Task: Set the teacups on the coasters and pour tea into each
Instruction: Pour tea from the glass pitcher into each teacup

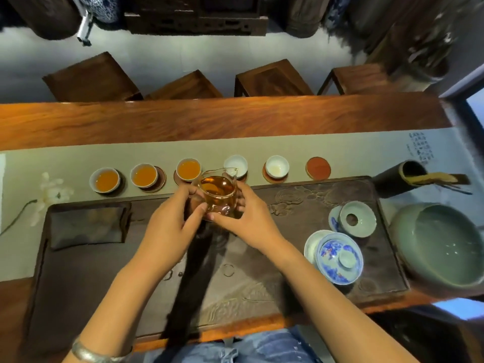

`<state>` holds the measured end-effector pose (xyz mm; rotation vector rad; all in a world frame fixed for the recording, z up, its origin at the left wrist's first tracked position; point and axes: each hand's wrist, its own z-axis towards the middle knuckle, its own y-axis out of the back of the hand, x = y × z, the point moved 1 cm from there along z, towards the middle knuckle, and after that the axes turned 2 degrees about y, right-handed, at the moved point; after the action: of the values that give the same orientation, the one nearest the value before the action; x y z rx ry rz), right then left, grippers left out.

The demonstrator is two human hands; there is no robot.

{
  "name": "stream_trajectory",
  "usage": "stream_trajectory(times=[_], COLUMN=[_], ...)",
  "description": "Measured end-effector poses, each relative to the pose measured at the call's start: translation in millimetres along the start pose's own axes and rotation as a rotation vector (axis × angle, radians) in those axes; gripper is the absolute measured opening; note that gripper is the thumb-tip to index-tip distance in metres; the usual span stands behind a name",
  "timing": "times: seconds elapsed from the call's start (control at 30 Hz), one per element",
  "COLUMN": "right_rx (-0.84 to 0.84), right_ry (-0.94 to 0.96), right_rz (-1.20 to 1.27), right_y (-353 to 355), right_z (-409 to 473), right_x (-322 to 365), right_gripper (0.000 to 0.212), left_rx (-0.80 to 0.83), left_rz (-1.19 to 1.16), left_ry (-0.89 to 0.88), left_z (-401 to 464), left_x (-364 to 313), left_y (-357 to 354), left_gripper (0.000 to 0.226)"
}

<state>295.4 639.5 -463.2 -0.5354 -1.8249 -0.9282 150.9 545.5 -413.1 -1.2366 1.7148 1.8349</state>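
Note:
A glass pitcher [217,191] of amber tea is held between both hands above the dark tea tray [314,195]. My left hand [167,226] cups its left side and my right hand [248,218] grips its right side. Its spout points at an empty white cup [236,164]. On the beige runner stands a row of cups on dark coasters: three hold tea [105,180], [144,175], [188,169]; a further white cup [277,166] is nearly empty. A red coaster [318,167] at the right end carries no cup.
On the tray's right stand a blue-and-white gaiwan [337,258] and a celadon strainer [357,218]. A large celadon bowl [440,244] sits at the far right, behind it a dark tool holder [400,178]. A folded dark cloth [87,225] lies left. Several stools stand beyond the table.

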Motion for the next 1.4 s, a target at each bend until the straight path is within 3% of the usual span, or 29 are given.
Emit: stream_trajectory(times=[0.3, 1.07, 1.4], right_rx=[0.072, -0.021, 0.005], right_ry=[-0.059, -0.151, -0.140], right_rz=[0.064, 0.292, 0.291], right_y=[12, -18, -19], right_z=[19, 49, 47], right_x=[-15, -45, -47], right_gripper=[0.065, 0.062, 0.072], left_rx=[0.001, 0.121, 0.126], left_rz=[0.046, 0.068, 0.051], left_ry=[0.036, -0.001, 0.003], left_z=[17, 70, 66], left_x=[-11, 10, 13], left_y=[-14, -8, -6], left_gripper=[0.014, 0.015, 0.012])
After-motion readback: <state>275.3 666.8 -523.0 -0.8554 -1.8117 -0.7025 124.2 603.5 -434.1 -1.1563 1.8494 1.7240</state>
